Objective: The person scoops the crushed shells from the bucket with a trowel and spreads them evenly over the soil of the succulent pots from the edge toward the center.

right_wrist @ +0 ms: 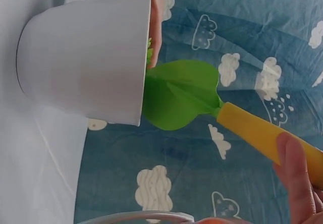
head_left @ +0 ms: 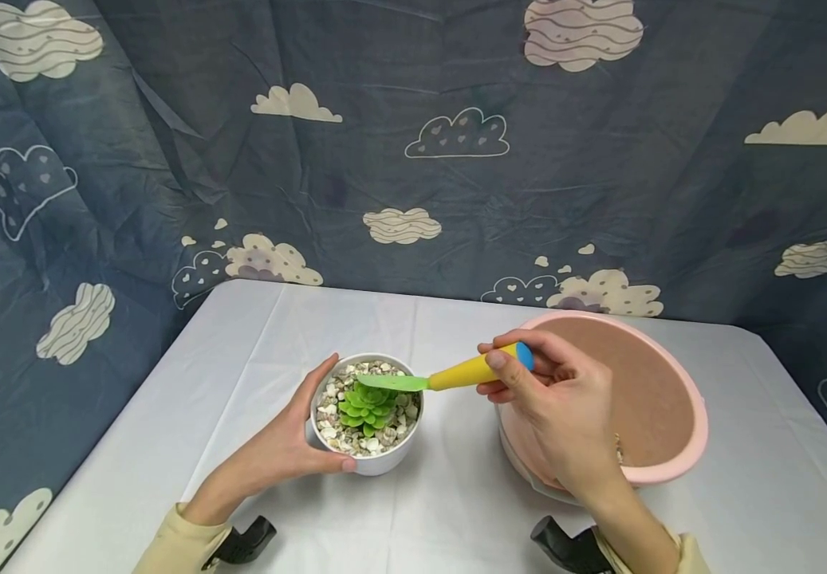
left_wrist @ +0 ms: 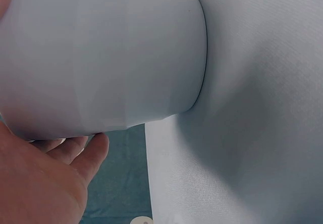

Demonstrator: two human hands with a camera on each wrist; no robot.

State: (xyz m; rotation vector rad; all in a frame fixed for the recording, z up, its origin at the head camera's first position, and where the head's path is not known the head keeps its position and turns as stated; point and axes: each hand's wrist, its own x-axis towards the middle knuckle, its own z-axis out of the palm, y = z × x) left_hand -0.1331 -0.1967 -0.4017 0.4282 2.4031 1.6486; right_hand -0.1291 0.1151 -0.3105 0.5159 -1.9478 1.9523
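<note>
A white flowerpot (head_left: pixel 377 462) stands on the table, with a green succulent (head_left: pixel 366 410) among pale pebbles (head_left: pixel 330 430). My left hand (head_left: pixel 298 438) grips the pot from its left side, thumb at the near rim and fingers round the far side. In the left wrist view the fingertips (left_wrist: pixel 93 151) touch the pot's wall. My right hand (head_left: pixel 564 399) holds a small garden trowel by its yellow handle (head_left: pixel 466 372), between thumb and fingers. The trowel's green blade (right_wrist: pixel 181 94) reaches over the pot's rim beside the plant; its tip is hidden behind the wall in the right wrist view.
A large pink tub (head_left: pixel 696 430) stands at the right, partly behind my right hand and forearm, with a few pebbles (head_left: pixel 619 449) visible inside. White cloth covers the table (head_left: pixel 449 510). A dark cloud-patterned curtain (head_left: pixel 356 183) hangs behind and at the sides.
</note>
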